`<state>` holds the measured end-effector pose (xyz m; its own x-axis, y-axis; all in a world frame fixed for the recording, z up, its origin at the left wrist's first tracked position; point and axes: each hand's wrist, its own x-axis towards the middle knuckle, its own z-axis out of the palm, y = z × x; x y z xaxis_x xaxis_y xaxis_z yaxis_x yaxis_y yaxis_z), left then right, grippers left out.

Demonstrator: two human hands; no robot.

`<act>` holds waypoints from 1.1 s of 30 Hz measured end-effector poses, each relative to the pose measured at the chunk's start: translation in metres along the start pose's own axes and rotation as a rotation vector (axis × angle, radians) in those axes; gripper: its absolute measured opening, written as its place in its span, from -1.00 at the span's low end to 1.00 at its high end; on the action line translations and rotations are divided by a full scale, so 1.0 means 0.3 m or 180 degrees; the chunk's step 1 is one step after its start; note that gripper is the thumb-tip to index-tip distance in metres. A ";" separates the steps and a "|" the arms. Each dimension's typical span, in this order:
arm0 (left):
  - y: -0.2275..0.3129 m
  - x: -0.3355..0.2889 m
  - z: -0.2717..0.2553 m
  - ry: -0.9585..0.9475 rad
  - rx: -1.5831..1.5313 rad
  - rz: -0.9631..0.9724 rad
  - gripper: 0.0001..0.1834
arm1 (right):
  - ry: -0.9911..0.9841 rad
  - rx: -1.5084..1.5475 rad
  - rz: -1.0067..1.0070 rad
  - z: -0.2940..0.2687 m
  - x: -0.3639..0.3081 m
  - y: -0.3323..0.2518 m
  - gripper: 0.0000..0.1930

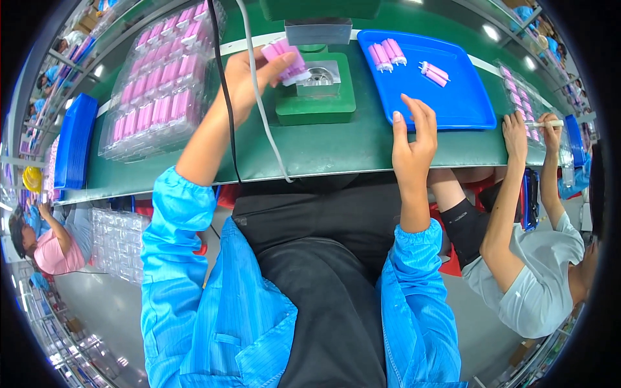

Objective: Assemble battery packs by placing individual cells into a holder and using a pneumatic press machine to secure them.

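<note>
My left hand (pixel 244 81) is closed on a pink battery pack (pixel 283 55) of joined cylinders with a white end. It holds the pack just left of the metal fixture (pixel 331 71) on a green press base (pixel 315 108). Above the fixture hangs the press's grey metal head (pixel 318 31). My right hand (pixel 415 152) is open, fingers spread, at the near left edge of a blue tray (pixel 446 107). Nothing shows in it. In that tray lie a few pink battery packs (pixel 435 74) with small metal tabs.
Stacked clear plastic trays (pixel 152 97) of pink cells stand left on the green table (pixel 252 152). A black cable (pixel 224 90) and a white cable (pixel 260 97) hang before my left forearm. Blue trays (pixel 74 142) stand far left. At right, a co-worker's hands (pixel 515 137) work over more packs.
</note>
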<state>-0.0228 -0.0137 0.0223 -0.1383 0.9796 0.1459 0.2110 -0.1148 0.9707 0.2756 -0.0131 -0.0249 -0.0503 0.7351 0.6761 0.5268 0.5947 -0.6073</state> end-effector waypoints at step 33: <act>-0.012 0.003 0.103 0.0215 0.1261 0.1746 -0.73 | -0.0988 0.1273 -0.0355 0.277 0.216 -0.086 -0.79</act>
<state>0.0061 -0.0074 0.0132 0.0326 0.7829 0.6213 0.6045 -0.5105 0.6115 0.1883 0.0462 -0.0001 -0.3691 0.6861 0.6270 0.1414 0.7082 -0.6917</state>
